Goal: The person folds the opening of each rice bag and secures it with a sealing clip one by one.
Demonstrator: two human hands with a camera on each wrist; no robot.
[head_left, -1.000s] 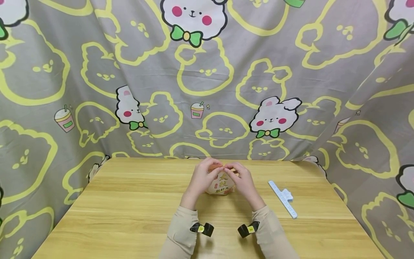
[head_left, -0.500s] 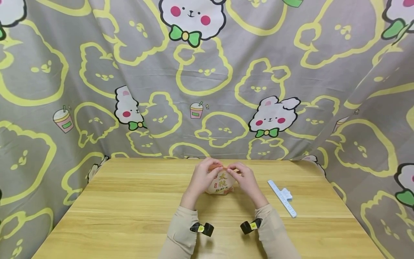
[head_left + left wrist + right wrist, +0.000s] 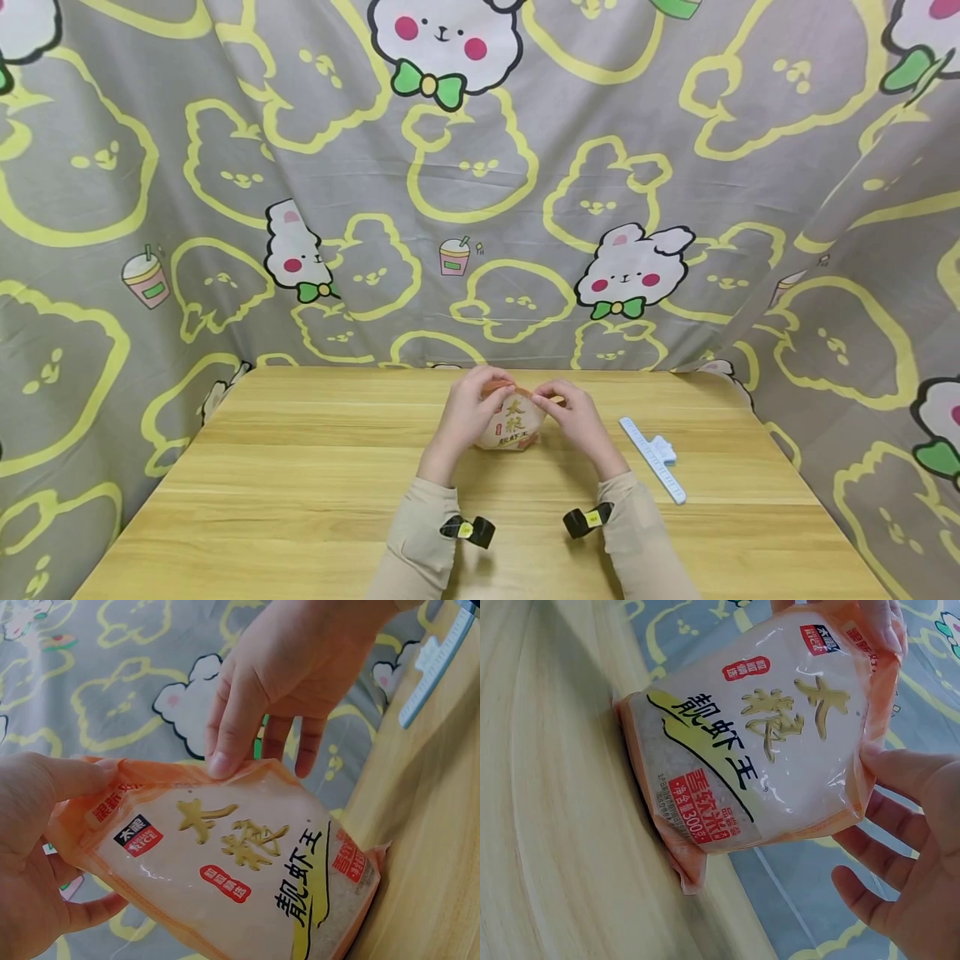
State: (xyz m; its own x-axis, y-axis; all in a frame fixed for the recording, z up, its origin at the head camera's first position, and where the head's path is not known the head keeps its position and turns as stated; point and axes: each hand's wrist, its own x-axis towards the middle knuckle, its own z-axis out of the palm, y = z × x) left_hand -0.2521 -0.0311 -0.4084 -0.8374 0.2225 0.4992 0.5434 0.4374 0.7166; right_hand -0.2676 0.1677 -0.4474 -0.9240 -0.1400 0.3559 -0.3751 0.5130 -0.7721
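Note:
A bag of rice [image 3: 512, 427], orange-edged with gold and black lettering, stands upright on the table in the head view. My left hand [image 3: 471, 410] pinches its top edge near the left corner, thumb in front and fingers behind. My right hand [image 3: 577, 418] pinches the same edge further right between thumb and forefinger. In the right wrist view the other fingers of that hand [image 3: 926, 840] stay off the bag. The bag's top is folded over along an orange strip, and white grains show through a lower window in the left wrist view. Its back is hidden.
A light blue bag clip [image 3: 655, 460] with ruler-like marks lies on the wooden table [image 3: 300, 483], right of my right hand. Behind the table hangs a grey patterned curtain [image 3: 360, 183], which also runs along both sides.
My right hand has slid to the right along the bag's top edge, away from my left hand. The left hand has stayed almost in place.

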